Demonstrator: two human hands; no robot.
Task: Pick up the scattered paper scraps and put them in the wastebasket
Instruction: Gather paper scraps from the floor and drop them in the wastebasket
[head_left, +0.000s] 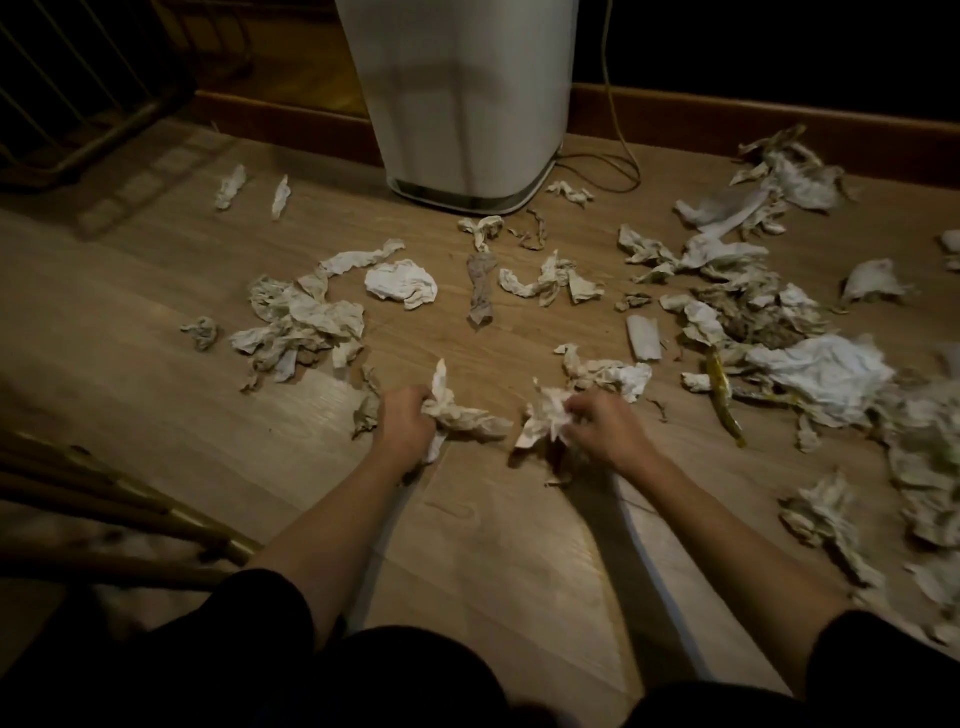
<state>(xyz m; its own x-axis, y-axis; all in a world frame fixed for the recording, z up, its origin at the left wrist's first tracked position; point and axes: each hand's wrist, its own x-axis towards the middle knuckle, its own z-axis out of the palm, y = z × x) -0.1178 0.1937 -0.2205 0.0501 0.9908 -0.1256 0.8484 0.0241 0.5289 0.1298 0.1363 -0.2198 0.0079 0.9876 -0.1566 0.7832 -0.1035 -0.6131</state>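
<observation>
Crumpled paper scraps lie scattered over the wooden floor (156, 322). My left hand (404, 423) is closed around a twisted beige scrap (457, 413) low over the floor. My right hand (602, 423) grips a white crumpled scrap (545, 415) just to the right of it. A tall white wastebasket (462, 98) stands upright at the far centre, its top out of view. A white wad (401, 285) and a pile of scraps (301, 325) lie between my hands and the basket.
A dense heap of paper (810, 332) covers the floor on the right. A yellow cable (621, 124) runs down beside the basket along the dark baseboard (291, 122). Wooden chair legs (130, 514) stand at the near left, a rack (78, 88) at the far left.
</observation>
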